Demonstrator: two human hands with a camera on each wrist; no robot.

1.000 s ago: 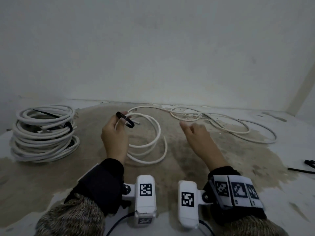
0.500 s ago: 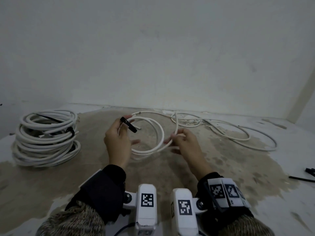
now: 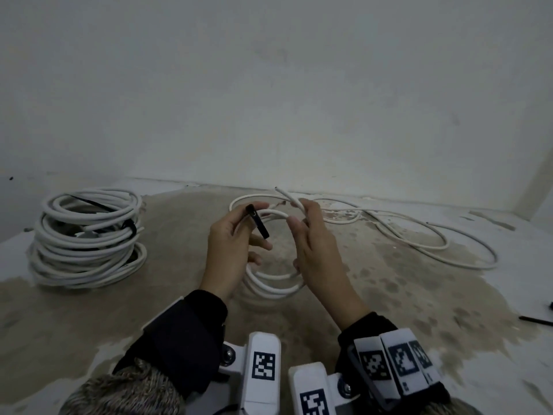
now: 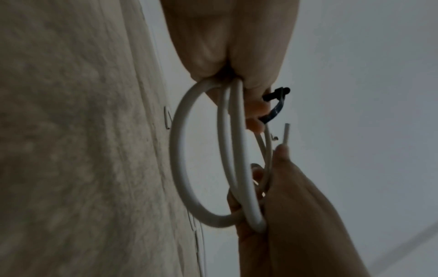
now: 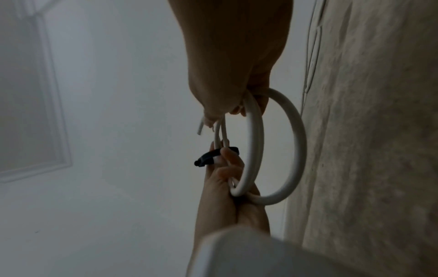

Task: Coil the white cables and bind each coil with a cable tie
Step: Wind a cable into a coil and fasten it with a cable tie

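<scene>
Between both hands, small coil of white round cable [image 3: 270, 283] held above the surface; left hand [image 3: 229, 250] grips its left side plus black plastic cable tie [image 3: 258, 224], pointing right; right hand [image 3: 314, 250] grips the right side, cut end [image 3: 285, 195] just above, nearer.

Bound coils [image 3: 86, 238] left on floor [image 3: 419, 310], loose cable [image 3: 419, 235] right, held coil [image 3: 275, 283] between

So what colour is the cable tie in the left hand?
Black; the cable tie shows best in the head view.
</scene>
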